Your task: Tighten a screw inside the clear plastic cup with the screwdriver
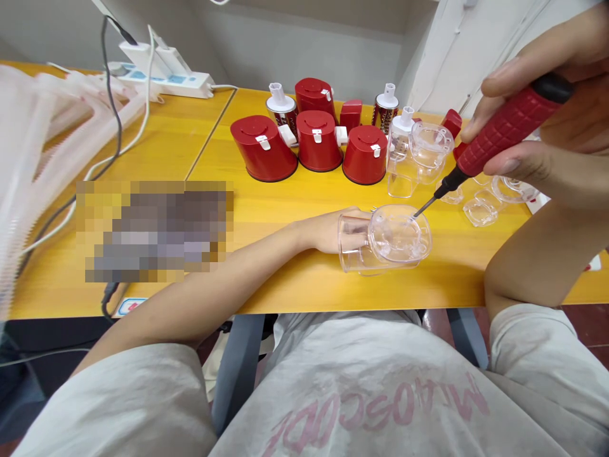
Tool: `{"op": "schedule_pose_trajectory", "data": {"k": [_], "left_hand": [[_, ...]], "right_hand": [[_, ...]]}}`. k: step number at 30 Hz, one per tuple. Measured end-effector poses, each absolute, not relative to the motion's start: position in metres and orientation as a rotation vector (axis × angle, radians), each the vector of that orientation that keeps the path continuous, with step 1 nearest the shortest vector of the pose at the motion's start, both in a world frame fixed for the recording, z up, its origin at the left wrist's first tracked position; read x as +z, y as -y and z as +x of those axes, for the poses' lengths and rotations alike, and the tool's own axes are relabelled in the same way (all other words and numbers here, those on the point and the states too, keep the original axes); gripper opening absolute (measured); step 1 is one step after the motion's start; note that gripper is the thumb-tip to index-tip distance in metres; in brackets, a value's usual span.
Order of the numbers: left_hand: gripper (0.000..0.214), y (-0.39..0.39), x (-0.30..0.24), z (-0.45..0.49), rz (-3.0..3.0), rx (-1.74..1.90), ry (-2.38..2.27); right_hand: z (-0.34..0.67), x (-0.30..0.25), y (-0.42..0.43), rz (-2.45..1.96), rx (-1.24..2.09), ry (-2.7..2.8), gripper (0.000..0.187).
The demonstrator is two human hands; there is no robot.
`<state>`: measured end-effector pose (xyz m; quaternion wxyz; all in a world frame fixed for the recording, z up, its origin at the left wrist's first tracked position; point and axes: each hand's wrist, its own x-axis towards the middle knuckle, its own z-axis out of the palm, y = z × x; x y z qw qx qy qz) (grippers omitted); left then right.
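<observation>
My right hand grips a screwdriver with a red ribbed handle and a black end. Its thin shaft slants down to the left, with the tip at the upper right rim of a clear plastic housing. My left hand is closed on that housing from the left, near the table's front edge. The fingers are partly seen through the transparent wall, and some are hidden behind it. The housing has a round flanged face turned upward and a wider hollow part at the left.
Several red housings stand behind, beside perforated metal drums with white tops. More clear plastic parts lie at the right. At the left are a pixelated dark object, cables, a power strip and plastic bags.
</observation>
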<state>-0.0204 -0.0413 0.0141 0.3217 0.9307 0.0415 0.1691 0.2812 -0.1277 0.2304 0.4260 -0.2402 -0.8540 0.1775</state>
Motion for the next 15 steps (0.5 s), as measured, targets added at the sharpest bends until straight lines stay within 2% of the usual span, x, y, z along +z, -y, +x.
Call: {"op": "schedule_pose_trajectory", "data": {"k": [6,11,15], "left_hand": [[0.049,0.038,0.01,-0.021,2.416,0.449,-0.087],[0.051,0.041,0.012,-0.021,2.455,0.419,-0.127],[0.054,0.041,0.016,-0.021,2.45,0.402,-0.109]], "right_hand": [[0.289,0.223,0.13,-0.555,0.419,2.216,0.068],[0.282,0.224,0.138,-0.729,0.423,2.098,0.07],[0.28,0.222,0.139,-0.686,0.444,2.083,0.063]]}}
